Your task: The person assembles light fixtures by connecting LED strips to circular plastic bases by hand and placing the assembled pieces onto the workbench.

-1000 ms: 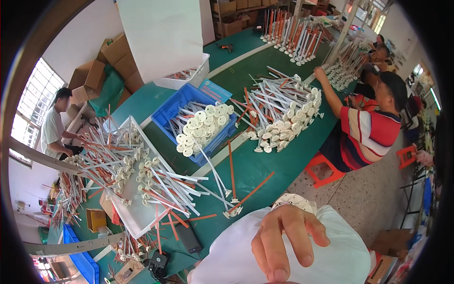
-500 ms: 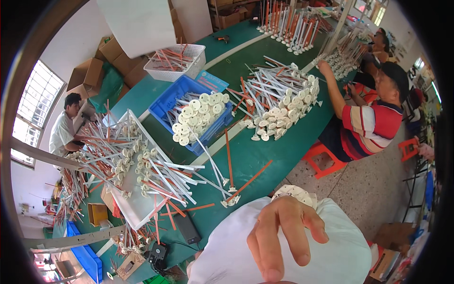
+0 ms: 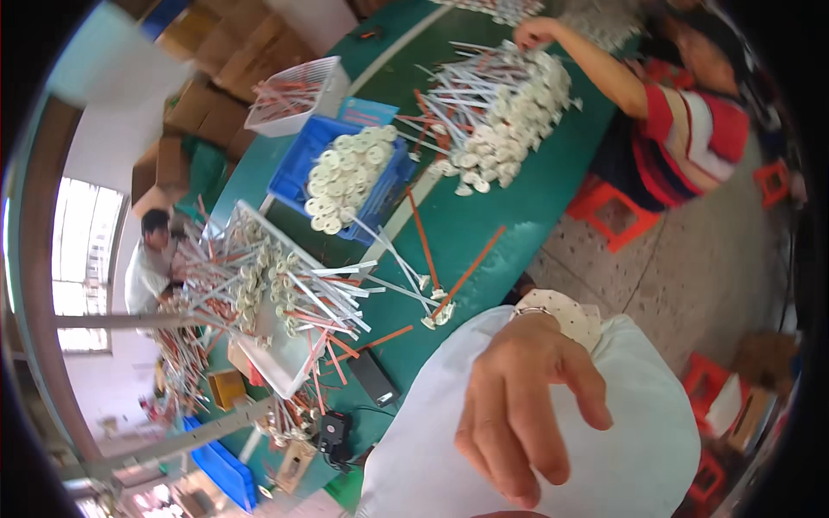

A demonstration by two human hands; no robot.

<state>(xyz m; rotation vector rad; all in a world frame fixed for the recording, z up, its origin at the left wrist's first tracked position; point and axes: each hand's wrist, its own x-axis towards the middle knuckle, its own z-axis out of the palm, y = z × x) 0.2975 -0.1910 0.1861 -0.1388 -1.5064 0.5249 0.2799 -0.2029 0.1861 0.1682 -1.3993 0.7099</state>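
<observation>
1. One of the person's own hands (image 3: pixel 522 406) hangs low in the head view, back facing the camera.
2. Its fingers (image 3: pixel 553 453) droop loosely downward, slightly spread and gripping nothing.
3. Which hand it is cannot be told.

white cloth (image 3: pixel 639 432): matt, smooth | blue crate (image 3: pixel 298 168): glossy plastic | table (image 3: pixel 535 207): matt green

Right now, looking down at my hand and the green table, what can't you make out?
Head view only:
- Left hand: nowhere in the frame.
- Right hand: palm and fingertips face away over the white cloth; whether it grips anything is hidden.
- Small black box on the green table: too small to identify.
- White tray floor: buried under white and orange sticks.
- Blue crate contents below the white discs: covered.
</observation>
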